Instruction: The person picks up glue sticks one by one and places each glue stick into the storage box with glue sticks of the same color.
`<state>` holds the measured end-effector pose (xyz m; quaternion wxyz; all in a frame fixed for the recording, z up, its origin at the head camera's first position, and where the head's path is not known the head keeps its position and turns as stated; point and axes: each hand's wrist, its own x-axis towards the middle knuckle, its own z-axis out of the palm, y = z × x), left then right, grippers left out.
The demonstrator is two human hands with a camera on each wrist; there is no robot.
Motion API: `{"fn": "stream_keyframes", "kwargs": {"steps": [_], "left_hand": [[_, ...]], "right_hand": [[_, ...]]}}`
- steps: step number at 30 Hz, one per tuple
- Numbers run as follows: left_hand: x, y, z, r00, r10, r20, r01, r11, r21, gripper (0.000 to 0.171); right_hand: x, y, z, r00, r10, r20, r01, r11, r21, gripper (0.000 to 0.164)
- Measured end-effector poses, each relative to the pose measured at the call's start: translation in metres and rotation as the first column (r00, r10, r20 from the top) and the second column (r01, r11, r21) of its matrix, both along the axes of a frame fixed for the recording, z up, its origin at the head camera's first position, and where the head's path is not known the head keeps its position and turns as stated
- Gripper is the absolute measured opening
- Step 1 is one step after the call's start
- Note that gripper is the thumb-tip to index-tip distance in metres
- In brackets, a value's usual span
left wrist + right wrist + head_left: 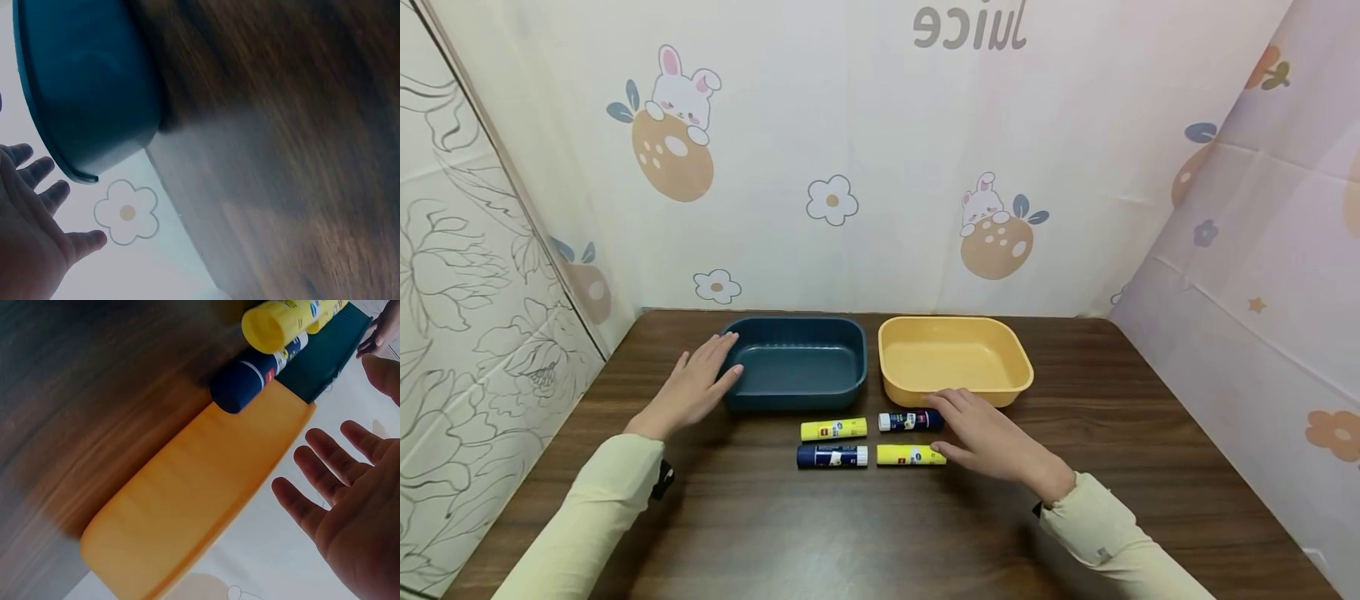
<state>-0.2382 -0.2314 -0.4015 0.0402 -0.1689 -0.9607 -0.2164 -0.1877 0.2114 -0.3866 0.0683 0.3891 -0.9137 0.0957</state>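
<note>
Two yellow glue sticks, a left one (833, 429) and a right one (911, 455), lie on the table with two dark blue ones, a left one (832, 456) and a right one (910, 420). Behind them stand a dark teal bin (796, 402) and a yellow bin (957, 323), neither with anything inside. My left hand (692, 385) is at the teal bin's left side, fingers extended; whether it touches the rim I cannot tell. My right hand (988, 433), fingers spread and holding nothing, hovers by the right-hand glue sticks, overlapping their right ends in the head view.
The dark wooden table (820, 542) reaches back to a printed curtain (887, 250) just behind the bins. More printed curtain (1255, 333) hangs along the right side, and a floral panel (467, 317) stands at the left.
</note>
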Motion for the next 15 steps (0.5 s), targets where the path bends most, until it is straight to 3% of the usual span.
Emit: {"fn": "stream_keyframes", "kwargs": {"steps": [8, 15], "left_hand": [[-0.010, -0.011, -0.001, 1.000, 0.003, -0.006, -0.002, 0.999, 0.053, 0.065], [-0.018, -0.017, -0.008, 1.000, -0.015, 0.017, 0.012, 0.990, 0.138, 0.065]], "right_hand": [[0.001, -0.006, -0.009, 0.999, 0.030, 0.035, -0.031, 0.999, 0.043, 0.049], [0.002, -0.011, -0.022, 0.997, 0.053, 0.051, -0.059, 0.991, 0.118, 0.051]]}}
